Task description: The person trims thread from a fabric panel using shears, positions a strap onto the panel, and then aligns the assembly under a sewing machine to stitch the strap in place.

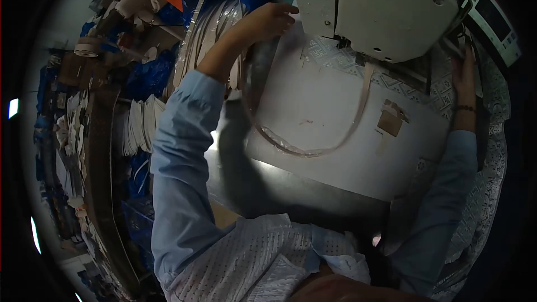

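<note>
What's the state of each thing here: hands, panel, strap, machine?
sewing machine: head over the white panel, needle hidden
white panel: flat, top edge under the sewing machine
strap: looped on the white panel, one end under the sewing machine
brown patch: lying on the white panel
left hand: fingers curled at the white panel's top edge, grip unclear
right hand: flat on the patterned fabric

Sewing machine point(391, 11), far: smooth off-white painted metal, slight sheen; white panel point(335, 134) under it smooth, matt, bearing a brown cardboard patch point(390, 122); beige strap point(313, 151) wrapped in glossy clear plastic; patterned cloth point(492, 151), right, embossed and rough; table point(251, 184), near, dull-glossy metal; sleeve point(179, 162) soft pale-blue cloth.
</note>
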